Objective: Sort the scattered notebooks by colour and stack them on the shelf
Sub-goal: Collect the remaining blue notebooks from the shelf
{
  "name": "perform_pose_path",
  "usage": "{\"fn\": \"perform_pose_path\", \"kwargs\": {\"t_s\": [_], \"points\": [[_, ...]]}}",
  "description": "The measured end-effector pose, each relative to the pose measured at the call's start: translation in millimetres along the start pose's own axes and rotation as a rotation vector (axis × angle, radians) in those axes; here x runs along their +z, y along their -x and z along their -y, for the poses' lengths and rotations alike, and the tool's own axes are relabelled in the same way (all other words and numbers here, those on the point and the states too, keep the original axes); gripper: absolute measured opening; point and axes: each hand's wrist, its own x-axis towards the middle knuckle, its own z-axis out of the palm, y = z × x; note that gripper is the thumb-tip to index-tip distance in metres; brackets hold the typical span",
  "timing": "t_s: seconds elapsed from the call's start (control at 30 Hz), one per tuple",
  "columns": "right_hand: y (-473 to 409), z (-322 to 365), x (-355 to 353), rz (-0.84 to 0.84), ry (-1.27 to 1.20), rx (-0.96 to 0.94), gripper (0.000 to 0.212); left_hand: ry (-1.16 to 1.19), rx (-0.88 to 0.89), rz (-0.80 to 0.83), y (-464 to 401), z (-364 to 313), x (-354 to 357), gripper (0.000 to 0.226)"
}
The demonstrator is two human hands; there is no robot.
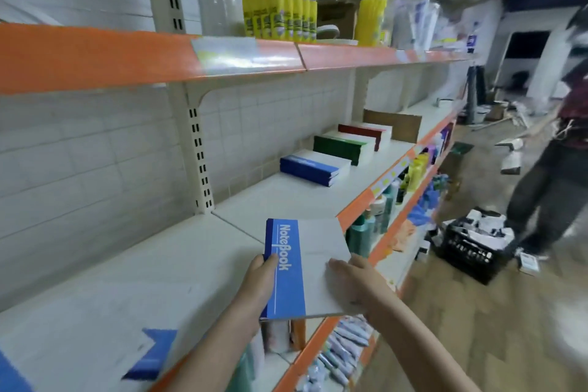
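Both your hands [313, 283] grip the blue notebook [305, 267]; the blue stack [313, 167] lies ahead, up-shelf, rightward.

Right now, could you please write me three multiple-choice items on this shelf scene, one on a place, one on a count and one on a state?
1. Where does the blue notebook stack lie on the middle shelf?
A. Nearer the camera than the green stack
B. Between the green and red stacks
C. Beyond the red stack

2. How many sorted stacks lie in the row there?
A. One
B. Three
C. Five

3. How is the blue-spined notebook held?
A. Lying free on the shelf
B. By the right hand alone
C. By both hands

Answers: 1 A, since the green stack and red stack lie beyond it; 2 B, blue, green, red; 3 C, the left hand grips its spine edge and the right hand its other side.
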Motion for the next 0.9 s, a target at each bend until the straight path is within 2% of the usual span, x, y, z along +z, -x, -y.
{"fn": "perform_pose_path", "kwargs": {"t_s": [0.2, 0.47, 0.67, 0.83, 0.9], "points": [[-25.5, -20.2, -57.4, -0.071, -0.038, 0.055, 0.007, 0.031, -0.016, 0.07, -20.8, -1.3, 64.5, 0.03], [-60.4, -36.3, -119.4, -0.204, -0.096, 0.067, 0.007, -0.041, -0.013, 0.207, -53.2, -13.1, 135.8, 0.022], [-107.8, -41.1, -175.9, -0.261, -0.096, 0.066, 0.016, -0.066, 0.024, 0.305, -94.7, -26.3, 198.8, 0.025], [-165.2, -27.8, -214.2, -0.288, -0.127, 0.078, 0.009, -0.088, 0.041, 0.301, -145.3, -55.4, 244.3, 0.018], [-189.2, -18.1, -224.0, -0.275, -0.126, 0.064, 0.025, -0.076, 0.052, 0.286, -167.6, -66.3, 257.2, 0.023]]}}
